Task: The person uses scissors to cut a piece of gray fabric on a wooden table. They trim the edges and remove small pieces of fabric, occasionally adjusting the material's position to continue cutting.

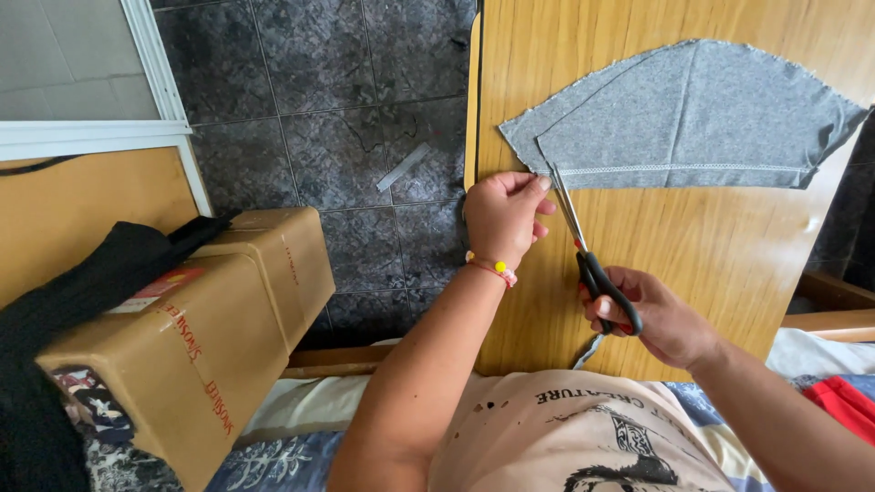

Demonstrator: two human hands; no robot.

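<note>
A grey piece of fabric, cut to a curved shape with a white stitched hem, lies flat on a wooden board. My left hand is closed at the fabric's lower left corner, pinching its edge. My right hand grips the black handles of a pair of scissors. The blades point up toward the fabric's left corner, their tips at the cloth edge beside my left fingers.
Two brown cardboard boxes sit at lower left with black cloth draped beside them. Dark tiled floor lies left of the board, with a small strip on it. A red cloth shows at lower right.
</note>
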